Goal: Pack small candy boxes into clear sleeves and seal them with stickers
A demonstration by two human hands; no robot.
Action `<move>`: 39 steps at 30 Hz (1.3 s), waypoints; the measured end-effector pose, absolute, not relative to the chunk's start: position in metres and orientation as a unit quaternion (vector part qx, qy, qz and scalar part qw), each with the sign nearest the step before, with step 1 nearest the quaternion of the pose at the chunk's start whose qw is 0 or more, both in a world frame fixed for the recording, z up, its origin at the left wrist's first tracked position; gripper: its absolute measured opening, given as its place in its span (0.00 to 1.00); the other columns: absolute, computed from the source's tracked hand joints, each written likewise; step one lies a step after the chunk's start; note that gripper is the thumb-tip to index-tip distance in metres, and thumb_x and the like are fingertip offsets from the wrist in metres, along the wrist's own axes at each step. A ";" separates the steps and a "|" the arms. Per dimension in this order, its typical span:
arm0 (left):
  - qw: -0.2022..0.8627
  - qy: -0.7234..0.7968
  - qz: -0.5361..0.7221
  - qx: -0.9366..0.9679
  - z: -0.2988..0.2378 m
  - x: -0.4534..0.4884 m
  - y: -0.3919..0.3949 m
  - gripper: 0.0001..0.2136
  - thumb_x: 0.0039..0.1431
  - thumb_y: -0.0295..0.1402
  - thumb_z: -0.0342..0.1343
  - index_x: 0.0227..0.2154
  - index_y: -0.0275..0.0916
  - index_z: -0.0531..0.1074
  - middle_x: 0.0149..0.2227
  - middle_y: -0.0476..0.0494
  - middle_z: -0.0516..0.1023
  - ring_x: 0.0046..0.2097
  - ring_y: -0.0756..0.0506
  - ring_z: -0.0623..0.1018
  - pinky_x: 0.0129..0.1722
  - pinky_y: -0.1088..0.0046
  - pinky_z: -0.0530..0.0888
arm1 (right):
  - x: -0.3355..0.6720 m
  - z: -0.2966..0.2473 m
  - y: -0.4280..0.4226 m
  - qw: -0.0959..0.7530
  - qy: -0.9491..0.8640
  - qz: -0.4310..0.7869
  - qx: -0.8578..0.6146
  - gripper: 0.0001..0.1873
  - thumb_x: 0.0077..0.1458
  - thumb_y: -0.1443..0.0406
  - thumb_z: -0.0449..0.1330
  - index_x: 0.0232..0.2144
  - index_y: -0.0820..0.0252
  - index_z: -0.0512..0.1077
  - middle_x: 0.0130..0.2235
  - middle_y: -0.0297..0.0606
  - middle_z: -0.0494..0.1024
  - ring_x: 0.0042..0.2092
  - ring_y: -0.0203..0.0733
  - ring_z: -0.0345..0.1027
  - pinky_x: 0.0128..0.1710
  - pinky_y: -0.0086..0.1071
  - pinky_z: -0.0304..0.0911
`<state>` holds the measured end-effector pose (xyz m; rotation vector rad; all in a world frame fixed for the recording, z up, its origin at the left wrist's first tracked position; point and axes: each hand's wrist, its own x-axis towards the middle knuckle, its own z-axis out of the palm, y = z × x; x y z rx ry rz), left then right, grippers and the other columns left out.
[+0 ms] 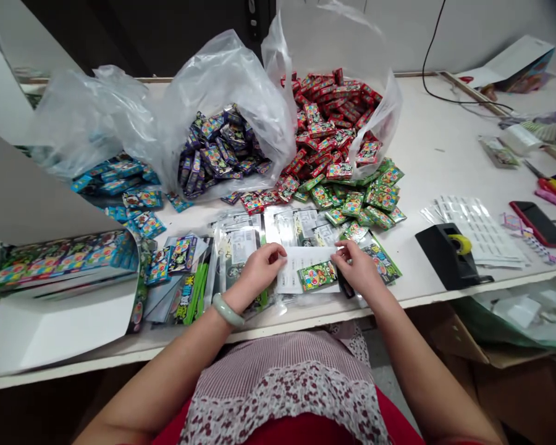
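White-topped workbench [445,136], seen from above. Front and centre, a small green foil sachet [317,275] lies on a white printed slip [301,267], which sits on overlapping clear plastic sleeves [245,238]. Left hand [259,272]: fingers pressed together, tips on the slip's left edge; whether it grips cannot be told. Right hand [359,266]: pinching the slip's upper right edge between thumb and fingers, with part of the grip hidden. Jade bangle [227,310] on the left wrist.

Progress as laid out: a small loose stack of colourful packets [171,269] lies left of the left hand, some apparently sleeved. Much remains heaped beyond: red packets [327,130] and purple packets [217,148] against clear plastic bags [222,93], green sachets [356,198] spreading toward the hands, blue packets [120,179] farther left.

Right of the work area: black tape dispenser [445,256], sheet of labels [475,232], phone [540,222], scissors [553,188].
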<state>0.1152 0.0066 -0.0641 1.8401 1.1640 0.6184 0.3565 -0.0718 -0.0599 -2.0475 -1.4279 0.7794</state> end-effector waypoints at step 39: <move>0.613 0.426 0.502 0.437 -0.030 0.127 0.049 0.17 0.41 0.30 0.67 0.38 0.38 0.76 0.41 0.44 0.79 0.43 0.46 0.77 0.43 0.70 0.73 | 0.345 -0.037 -0.006 0.535 -0.506 0.258 -0.625 0.16 0.57 0.57 0.55 0.45 0.58 0.67 0.41 0.43 0.75 0.42 0.43 0.70 0.43 0.36 0.66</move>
